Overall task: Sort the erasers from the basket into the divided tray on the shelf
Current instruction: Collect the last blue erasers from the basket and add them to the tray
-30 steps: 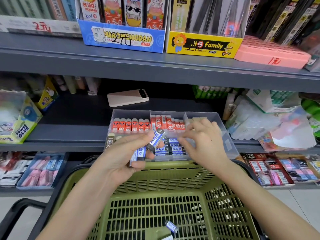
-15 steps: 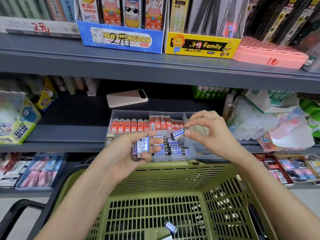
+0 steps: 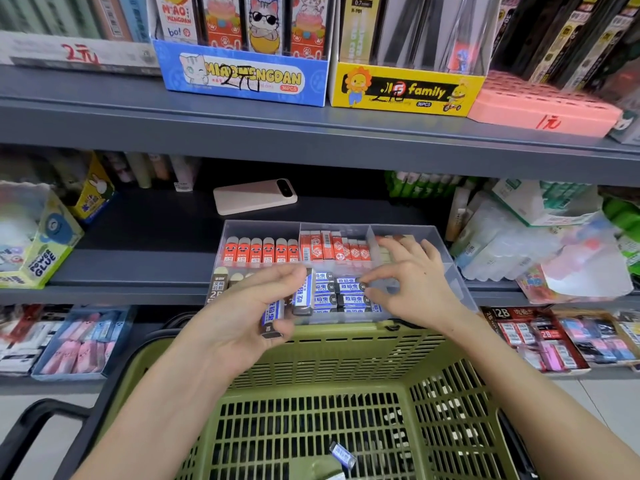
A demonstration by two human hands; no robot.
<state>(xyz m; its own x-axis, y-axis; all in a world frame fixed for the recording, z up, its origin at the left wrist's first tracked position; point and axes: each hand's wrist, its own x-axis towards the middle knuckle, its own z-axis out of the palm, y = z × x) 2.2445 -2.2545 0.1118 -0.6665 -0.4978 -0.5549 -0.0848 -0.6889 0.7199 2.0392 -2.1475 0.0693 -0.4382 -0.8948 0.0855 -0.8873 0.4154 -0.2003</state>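
Now your left hand (image 3: 249, 313) is curled round two blue erasers (image 3: 304, 291), thumb on one side and fingers on the other. Both stand roughly on end, one a little higher and further from your palm than the other.

Just to the right of that grip, your right hand (image 3: 415, 285) reaches into the tray (image 3: 446, 258). Forefinger and thumb pinch the right end of a single eraser (image 3: 350, 287), which lies flat on the stack of like ones in the front middle compartment. Your other three fingers fan out loosely over the compartment behind. The two grips are near each other but not touching.

Beyond your left-hand grip, in the back left compartment, red erasers (image 3: 259, 251) stand in a row, and more red ones fill the compartment behind your right fingertips. Left of the left-hand grip, partly hidden by your fingers, erasers marked 2B (image 3: 217, 287) sit in the front left compartment.

The tray rests on the grey shelf (image 3: 145, 268), its front edge just above the far rim of the green basket (image 3: 346, 344), which lies below both hands. Well below the grips, on the basket floor toward you, a loose eraser (image 3: 341, 455) lies tilted. Far beyond the grips, at the back of the shelf, a pale phone (image 3: 254, 199) lies flat.
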